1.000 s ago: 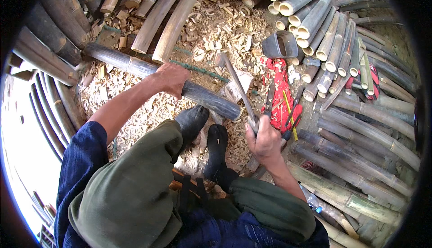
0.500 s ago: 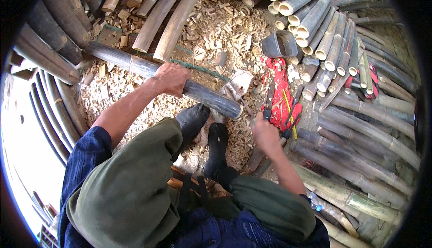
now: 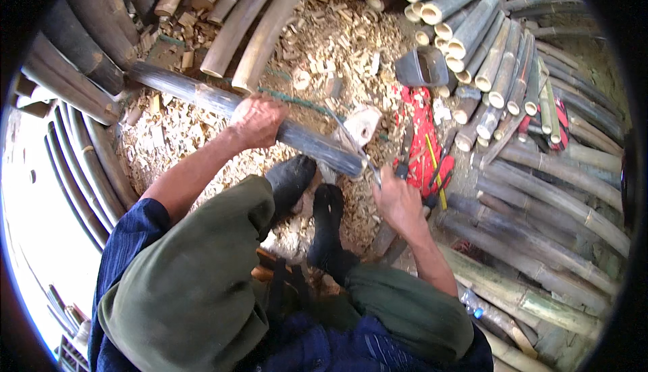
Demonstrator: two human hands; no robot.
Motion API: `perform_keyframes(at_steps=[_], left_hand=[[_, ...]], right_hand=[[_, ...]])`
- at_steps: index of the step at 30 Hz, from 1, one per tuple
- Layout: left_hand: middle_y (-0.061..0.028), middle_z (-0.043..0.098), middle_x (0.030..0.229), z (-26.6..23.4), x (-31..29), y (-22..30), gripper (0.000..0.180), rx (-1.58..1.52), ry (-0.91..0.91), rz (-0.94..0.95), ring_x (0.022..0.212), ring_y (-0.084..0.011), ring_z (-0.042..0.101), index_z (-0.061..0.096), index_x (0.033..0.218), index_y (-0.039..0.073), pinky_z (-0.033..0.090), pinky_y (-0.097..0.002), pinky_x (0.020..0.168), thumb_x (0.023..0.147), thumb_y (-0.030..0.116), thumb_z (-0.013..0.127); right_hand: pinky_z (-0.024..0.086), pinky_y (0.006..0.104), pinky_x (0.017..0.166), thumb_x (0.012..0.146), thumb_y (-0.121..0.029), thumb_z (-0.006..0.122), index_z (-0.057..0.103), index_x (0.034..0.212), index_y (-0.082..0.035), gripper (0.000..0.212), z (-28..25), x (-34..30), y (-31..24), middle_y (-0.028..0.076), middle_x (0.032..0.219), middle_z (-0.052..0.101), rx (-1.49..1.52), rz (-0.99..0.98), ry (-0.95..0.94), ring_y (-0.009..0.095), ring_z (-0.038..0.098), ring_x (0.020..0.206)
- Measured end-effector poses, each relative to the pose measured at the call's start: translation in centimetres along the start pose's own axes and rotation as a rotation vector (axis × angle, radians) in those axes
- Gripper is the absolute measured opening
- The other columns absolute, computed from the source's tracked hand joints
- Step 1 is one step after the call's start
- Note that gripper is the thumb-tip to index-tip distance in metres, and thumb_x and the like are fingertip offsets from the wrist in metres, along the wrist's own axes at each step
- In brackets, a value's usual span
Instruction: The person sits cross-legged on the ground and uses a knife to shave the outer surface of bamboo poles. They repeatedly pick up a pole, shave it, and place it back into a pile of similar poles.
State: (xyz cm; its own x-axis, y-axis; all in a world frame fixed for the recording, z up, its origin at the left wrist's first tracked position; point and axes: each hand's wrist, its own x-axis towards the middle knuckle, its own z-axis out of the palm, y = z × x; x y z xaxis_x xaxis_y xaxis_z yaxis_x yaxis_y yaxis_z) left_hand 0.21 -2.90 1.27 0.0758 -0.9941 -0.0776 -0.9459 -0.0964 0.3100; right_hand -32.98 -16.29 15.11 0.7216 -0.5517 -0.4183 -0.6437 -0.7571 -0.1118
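Observation:
My left hand (image 3: 258, 121) is wrapped over the top of a dark bamboo pole (image 3: 314, 146), which lies slantwise from the upper left down to the right. Close to the pole's pale cut end, my right hand (image 3: 398, 202) is closed round what looks like a knife (image 3: 354, 140). Its long, thin blade points up and to the left, across the pole near that end. The handle is mostly hidden by my fingers. A pale block (image 3: 364, 123) with a hole in it sits just behind the pole. My feet in dark socks rest right in front of the pole.
Wood chips and shavings (image 3: 337, 41) cover the ground. A dark plastic bin (image 3: 413, 68) stands behind a red cloth (image 3: 420, 139) with tools and a yellow measuring tape (image 3: 433, 156). Stacked bamboo poles (image 3: 540, 203) fill the right side; more bamboo poles (image 3: 94, 48) lean at the upper left.
My right hand has shifted slightly left and up, bringing the blade further across the pole near its end. My left hand and the pole have stayed almost in place.

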Motion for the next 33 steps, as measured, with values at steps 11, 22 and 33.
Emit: perform_keyframes(at_steps=[11,22,33], left_hand=[[-0.0158,0.072,0.106,0.6,-0.8,0.3,0.029,0.012,0.149,0.089,0.11,-0.0334,0.071,0.066,0.108,0.004,0.055,-0.0477,0.101,0.079,0.004,0.068],[-0.0126,0.069,0.102,0.4,-1.8,1.1,0.025,0.056,0.391,0.101,0.103,-0.0321,0.068,0.065,0.101,0.005,0.051,-0.0454,0.089,0.076,0.006,0.066],[-0.0115,0.067,0.1,0.9,-1.1,0.5,0.027,0.088,0.393,0.123,0.098,-0.0301,0.067,0.064,0.103,0.004,0.051,-0.0452,0.088,0.076,0.008,0.066]], right_hand=[[0.059,0.0592,0.07,0.104,-0.028,0.064,0.05,0.114,-0.002,0.031,2.3,-0.3,2.6,0.03,0.083,0.072,-0.025,0.146,-0.16,0.051,0.073,0.082],[0.058,0.0538,0.058,0.102,-0.024,0.067,0.05,0.108,0.0,0.03,1.4,-0.7,-0.8,0.023,0.072,0.068,0.049,0.011,0.061,0.045,0.072,0.065],[0.06,0.0523,0.057,0.102,-0.025,0.066,0.049,0.107,0.0,0.03,2.0,-0.9,-0.4,0.024,0.077,0.071,0.011,-0.006,0.102,0.045,0.073,0.065]])
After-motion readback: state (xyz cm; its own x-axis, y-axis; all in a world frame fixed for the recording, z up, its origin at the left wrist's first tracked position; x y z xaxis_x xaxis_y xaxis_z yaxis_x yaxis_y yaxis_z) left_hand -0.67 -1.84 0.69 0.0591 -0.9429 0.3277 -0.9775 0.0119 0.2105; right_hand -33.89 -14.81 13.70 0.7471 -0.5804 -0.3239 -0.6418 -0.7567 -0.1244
